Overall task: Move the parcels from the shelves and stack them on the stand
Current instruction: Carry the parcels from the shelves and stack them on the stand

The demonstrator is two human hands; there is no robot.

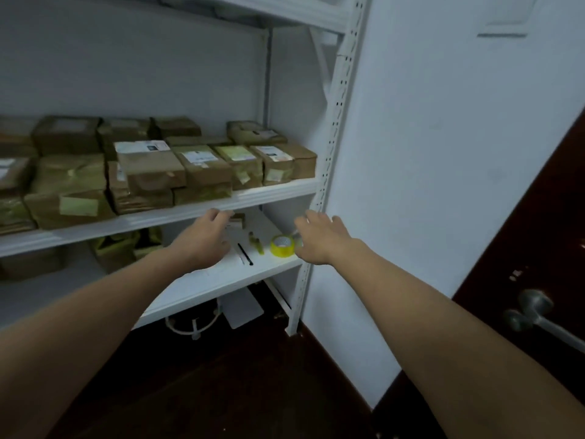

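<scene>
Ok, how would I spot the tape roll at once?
Take the white shelving unit, then the lower shelf beneath the brown parcels. Near its right end, just beside the right hand, lies the tape roll: the only round, bright yellow thing there.

Shelves white, right upright white with rows of small dark holes; parcels on middle shelf brown paper, white printed labels on top, pale yellow-green tape patches on near faces; bags on lower shelf left yellow-green; tape roll on lower shelf right bright yellow, pale core; thin strip beside it black; wall right pale bluish white; door far right dark brown; door handle dull grey metal; floor near, very dark brown; cable under shelves white
</scene>
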